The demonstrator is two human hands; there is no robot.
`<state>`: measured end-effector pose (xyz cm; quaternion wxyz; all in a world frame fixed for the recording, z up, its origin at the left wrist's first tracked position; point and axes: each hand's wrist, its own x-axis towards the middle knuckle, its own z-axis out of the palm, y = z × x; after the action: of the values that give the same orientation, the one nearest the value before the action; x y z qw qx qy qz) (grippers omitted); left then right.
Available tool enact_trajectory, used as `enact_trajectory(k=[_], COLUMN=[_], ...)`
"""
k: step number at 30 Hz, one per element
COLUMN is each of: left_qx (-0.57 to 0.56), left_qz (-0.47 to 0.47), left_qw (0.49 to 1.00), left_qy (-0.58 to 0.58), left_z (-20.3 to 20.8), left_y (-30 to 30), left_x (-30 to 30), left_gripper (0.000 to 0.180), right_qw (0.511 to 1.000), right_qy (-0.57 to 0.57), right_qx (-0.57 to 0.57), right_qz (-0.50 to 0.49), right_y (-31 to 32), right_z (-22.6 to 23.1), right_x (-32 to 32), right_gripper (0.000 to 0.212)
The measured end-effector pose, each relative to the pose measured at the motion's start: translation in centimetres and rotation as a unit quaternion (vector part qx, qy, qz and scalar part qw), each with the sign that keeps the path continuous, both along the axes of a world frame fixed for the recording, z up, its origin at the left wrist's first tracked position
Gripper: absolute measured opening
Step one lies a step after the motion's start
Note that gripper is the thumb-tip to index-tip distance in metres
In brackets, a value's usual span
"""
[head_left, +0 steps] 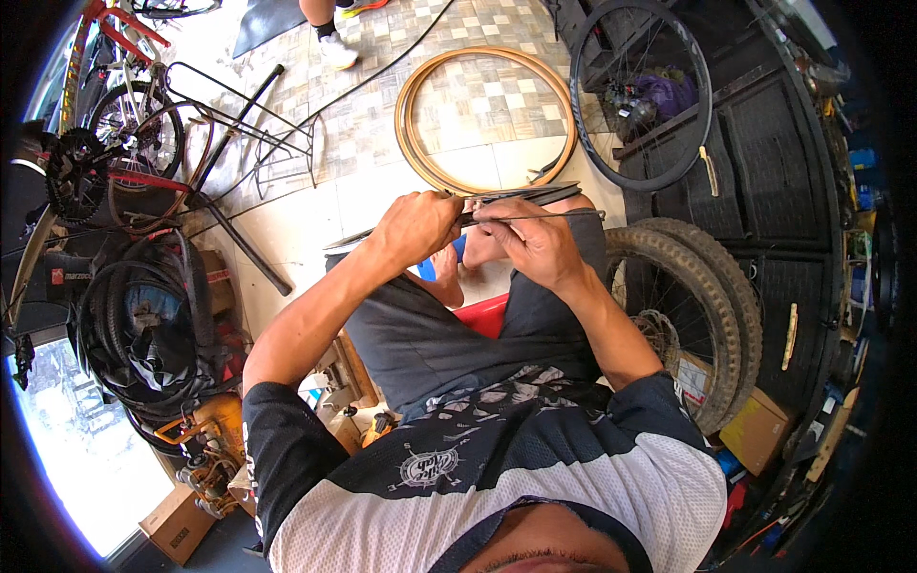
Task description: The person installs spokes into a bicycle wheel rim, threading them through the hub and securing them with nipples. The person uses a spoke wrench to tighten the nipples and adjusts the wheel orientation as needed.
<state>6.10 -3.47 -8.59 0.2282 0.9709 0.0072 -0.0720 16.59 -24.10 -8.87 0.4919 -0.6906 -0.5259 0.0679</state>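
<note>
I sit with a dark bicycle rim (556, 192), seen nearly edge-on, lying across my knees. My left hand (417, 227) is closed around the rim's near side, its fingertips hidden beneath. Just to the right, my right hand (538, 244) is closed in a pinch at the same stretch of rim, very near the left fingers. A thin dark rod (571, 214) runs out from its fingers to the right; whether it is a spoke or a tool, I cannot tell. What lies between the two sets of fingertips is too small to make out.
Tan tyre hoops (409, 124) lie on the tiled floor ahead. A dark wheel (585, 124) leans against black cabinets (764, 177), with knobbly tyres (735, 296) below. At left stand bicycles (115, 177), a tube-frame stand (239, 239) and coiled tyres (105, 325). Another person's foot (336, 52) shows ahead.
</note>
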Motion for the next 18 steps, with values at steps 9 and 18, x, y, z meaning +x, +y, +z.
enact_trajectory(k=[9, 18], left_qx=[0.013, 0.013], left_qz=[0.006, 0.003], left_qw=[1.000, 1.000], left_qy=[0.004, -0.007], left_z=[-0.07, -0.12], left_y=[-0.21, -0.29], left_x=[-0.10, -0.20], left_gripper=[0.021, 0.020], right_qw=[1.000, 1.000], right_qy=[-0.015, 0.027], right_qx=[0.012, -0.005], right_qz=[-0.004, -0.009], right_y=[0.11, 0.01], right_z=[0.06, 0.28], right_x=[0.34, 0.66], right_gripper=[0.019, 0.020])
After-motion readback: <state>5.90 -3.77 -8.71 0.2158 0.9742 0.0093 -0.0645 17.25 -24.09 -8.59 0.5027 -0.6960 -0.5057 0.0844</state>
